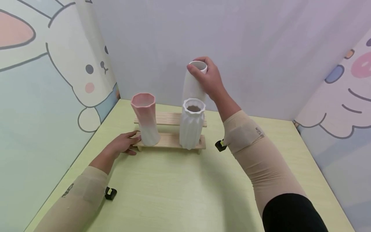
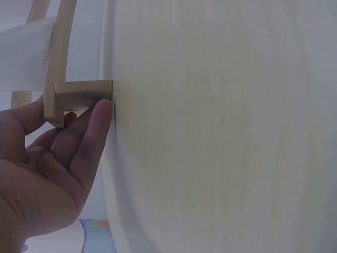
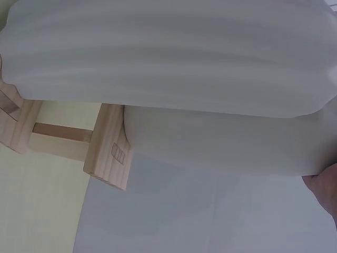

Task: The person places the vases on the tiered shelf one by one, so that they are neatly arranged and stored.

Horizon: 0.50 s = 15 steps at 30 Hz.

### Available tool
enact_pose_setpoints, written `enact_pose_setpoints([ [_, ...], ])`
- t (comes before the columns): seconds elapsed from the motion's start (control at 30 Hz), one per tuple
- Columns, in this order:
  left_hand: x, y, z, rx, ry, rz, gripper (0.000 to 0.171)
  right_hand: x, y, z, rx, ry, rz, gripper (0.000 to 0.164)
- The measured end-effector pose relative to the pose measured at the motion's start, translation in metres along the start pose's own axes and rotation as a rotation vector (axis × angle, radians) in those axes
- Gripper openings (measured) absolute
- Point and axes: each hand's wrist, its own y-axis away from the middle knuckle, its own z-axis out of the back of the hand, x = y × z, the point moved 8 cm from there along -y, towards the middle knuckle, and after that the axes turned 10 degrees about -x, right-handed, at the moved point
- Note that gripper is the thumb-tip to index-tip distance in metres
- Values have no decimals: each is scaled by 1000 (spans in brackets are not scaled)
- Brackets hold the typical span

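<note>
A two-tier wooden stand [image 1: 169, 140] [image 2: 60, 68] is on the table with three vases. My left hand [image 1: 125, 143] [image 2: 58, 168] grips the left end of its lower shelf, thumb above and fingers curled beneath. On that shelf a pink-and-white vase [image 1: 146, 120] stands at the left, a white fluted vase [image 1: 191, 129] [image 3: 168, 58] at the right. Behind the fluted one, a smooth white vase [image 1: 190, 86] [image 3: 210, 139] stands upright with its base at the upper shelf [image 3: 108, 147]. My right hand [image 1: 209, 77] holds it by the rim, thumb in front; the other fingers are mostly hidden.
The pale yellow table [image 1: 162, 193] spreads in front of the stand. A plain light wall [image 1: 246, 58] rises close behind, and cartoon-printed walls [image 1: 58, 106] flank both sides. Small black devices [image 1: 221, 146] hang at both wrists.
</note>
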Motion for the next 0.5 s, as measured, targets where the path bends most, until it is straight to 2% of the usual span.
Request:
enact_pose_setpoints([
  [0.5, 0, 1, 3, -1, -17, -7, 83, -3, 0, -5, 28, -65, 4, 49],
])
